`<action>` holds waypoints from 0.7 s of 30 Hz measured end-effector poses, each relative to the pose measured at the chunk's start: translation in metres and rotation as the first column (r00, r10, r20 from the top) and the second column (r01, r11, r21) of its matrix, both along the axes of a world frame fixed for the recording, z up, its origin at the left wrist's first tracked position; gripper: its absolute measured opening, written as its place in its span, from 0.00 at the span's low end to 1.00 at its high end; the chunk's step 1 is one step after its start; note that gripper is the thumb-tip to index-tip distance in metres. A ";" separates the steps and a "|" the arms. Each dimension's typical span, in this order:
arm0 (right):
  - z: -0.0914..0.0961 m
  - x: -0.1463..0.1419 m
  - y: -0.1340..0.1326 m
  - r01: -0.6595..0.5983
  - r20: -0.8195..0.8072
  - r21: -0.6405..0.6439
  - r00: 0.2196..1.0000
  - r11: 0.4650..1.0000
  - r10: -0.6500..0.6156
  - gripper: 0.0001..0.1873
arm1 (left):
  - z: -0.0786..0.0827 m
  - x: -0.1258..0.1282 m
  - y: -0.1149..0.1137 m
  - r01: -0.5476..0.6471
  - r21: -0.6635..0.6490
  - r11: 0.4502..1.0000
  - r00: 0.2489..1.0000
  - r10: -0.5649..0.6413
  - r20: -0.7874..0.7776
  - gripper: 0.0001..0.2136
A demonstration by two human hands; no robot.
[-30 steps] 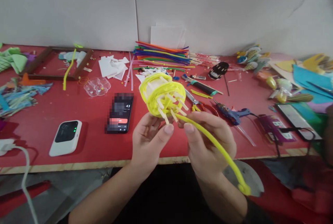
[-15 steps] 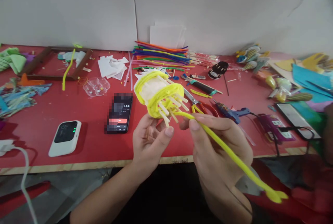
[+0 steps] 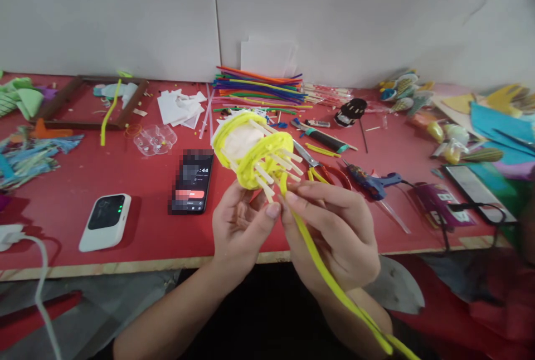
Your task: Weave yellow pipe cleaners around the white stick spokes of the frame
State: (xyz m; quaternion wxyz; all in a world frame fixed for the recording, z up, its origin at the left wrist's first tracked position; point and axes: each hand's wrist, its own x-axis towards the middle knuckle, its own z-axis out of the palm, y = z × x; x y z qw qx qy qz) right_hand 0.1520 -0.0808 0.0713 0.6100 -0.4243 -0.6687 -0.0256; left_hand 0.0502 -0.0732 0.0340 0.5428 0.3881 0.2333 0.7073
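Observation:
My left hand (image 3: 239,226) holds up a small round basket (image 3: 253,151) woven from yellow pipe cleaner around pale wooden sticks, fingers closed on its underside. My right hand (image 3: 330,226) pinches the loose yellow pipe cleaner (image 3: 330,279) right beside the sticks. That strand runs from the basket down past my right wrist to the bottom right of the view. Both hands are above the front edge of the red table (image 3: 137,226).
A phone (image 3: 192,180) and a white device (image 3: 105,221) lie left of my hands. Scissors (image 3: 321,168), a blue glue gun (image 3: 374,181), a bundle of coloured pipe cleaners (image 3: 259,90), paper scraps (image 3: 179,106) and a wooden frame (image 3: 90,101) lie behind.
My right hand has moved left, close to the basket. The loose pipe cleaner end has swung from out at the right down toward the bottom of the view. The basket tilted slightly left.

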 end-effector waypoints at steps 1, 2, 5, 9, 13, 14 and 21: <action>-0.001 0.000 0.001 -0.008 0.012 0.003 1.000 1.000 0.008 0.12 | 0.000 0.000 0.000 -0.001 -0.003 1.000 1.000 0.001 0.005 0.16; -0.001 0.001 0.001 -0.019 0.023 0.004 1.000 1.000 0.019 0.12 | 0.000 0.000 0.000 -0.004 -0.008 1.000 1.000 0.004 0.012 0.15; -0.006 0.003 0.005 -0.084 0.031 0.022 0.996 0.996 0.083 0.14 | 0.002 -0.001 0.000 -0.024 -0.057 0.998 0.999 0.026 0.034 0.08; -0.018 0.005 0.011 -0.216 0.086 0.023 0.973 0.976 0.214 0.15 | 0.010 -0.003 -0.001 -0.006 -0.210 0.978 0.998 0.020 0.064 0.07; -0.025 0.005 0.018 -0.259 0.080 0.003 0.963 0.966 0.258 0.14 | 0.020 -0.005 -0.003 0.093 -0.311 0.946 0.990 -0.054 0.132 0.10; -0.026 0.004 0.020 -0.249 0.071 0.013 0.966 0.968 0.247 0.14 | 0.022 -0.006 -0.004 0.116 -0.323 0.939 0.987 -0.072 0.146 0.10; -0.029 0.000 0.023 -0.145 0.115 0.224 0.986 0.964 0.122 0.10 | 0.021 -0.009 -0.007 0.232 -0.349 0.908 0.957 -0.150 0.247 0.11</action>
